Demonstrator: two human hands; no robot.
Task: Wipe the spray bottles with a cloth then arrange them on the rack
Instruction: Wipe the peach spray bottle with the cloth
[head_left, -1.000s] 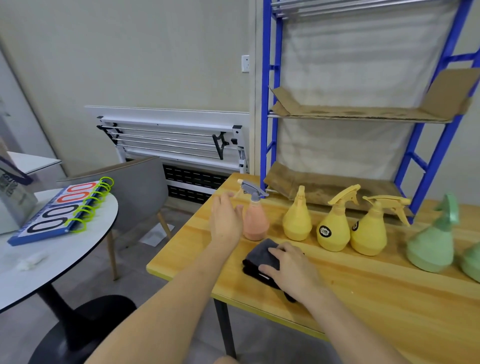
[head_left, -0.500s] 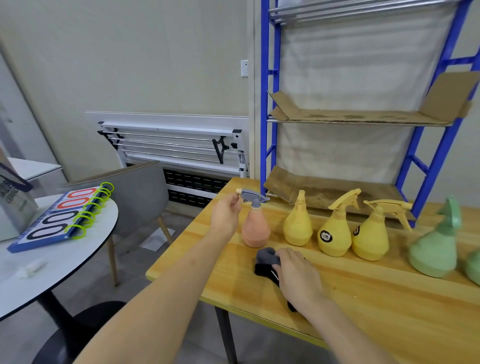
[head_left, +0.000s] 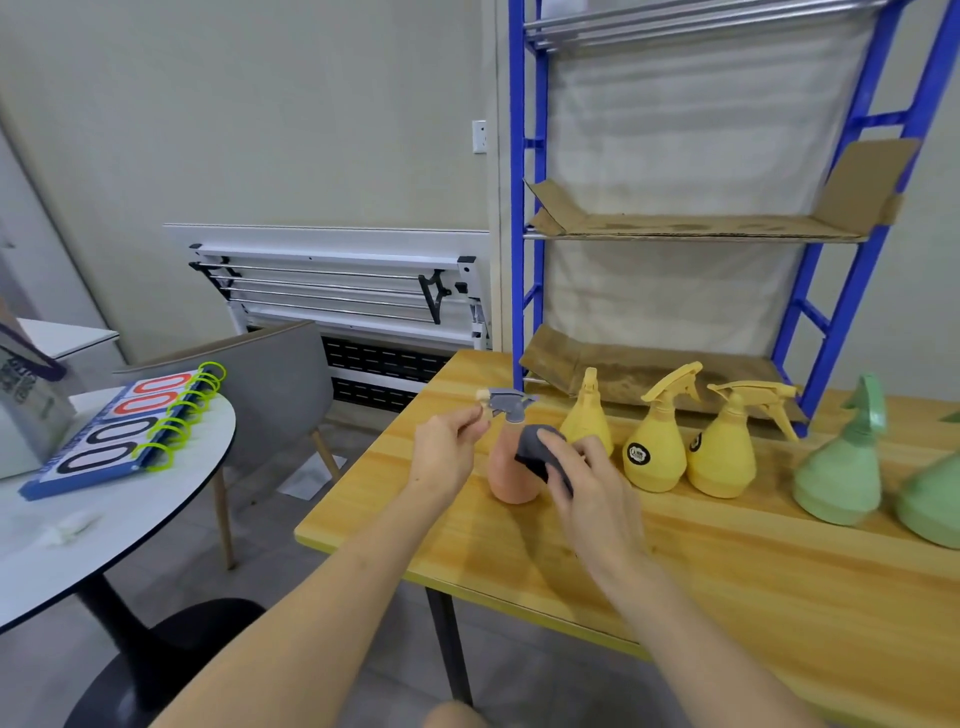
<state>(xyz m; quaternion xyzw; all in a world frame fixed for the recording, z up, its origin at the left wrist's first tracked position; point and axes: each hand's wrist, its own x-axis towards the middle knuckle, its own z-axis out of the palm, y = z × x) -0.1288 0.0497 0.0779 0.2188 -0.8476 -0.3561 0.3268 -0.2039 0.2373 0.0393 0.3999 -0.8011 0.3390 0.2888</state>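
A pink spray bottle (head_left: 506, 475) with a grey trigger head stands at the left end of the wooden table (head_left: 727, 566). My left hand (head_left: 447, 457) pinches the nozzle of that trigger head. My right hand (head_left: 587, 483) grips a dark grey cloth (head_left: 537, 447) and presses it against the pink bottle's right side. To the right stand three yellow spray bottles (head_left: 657, 452) in a row, then two green spray bottles (head_left: 841, 473). Behind them rises the blue rack (head_left: 519, 208) with cardboard-lined shelves.
A round white table (head_left: 104, 525) at the left carries a flip scoreboard (head_left: 124, 426) with green rings. A grey chair (head_left: 270, 374) stands between the two tables. A folded white drying rack (head_left: 337, 291) leans on the wall.
My right hand lifted the cloth off the table and brought it up against the pink bottle. My left hand moved from beside the bottle up to its nozzle.
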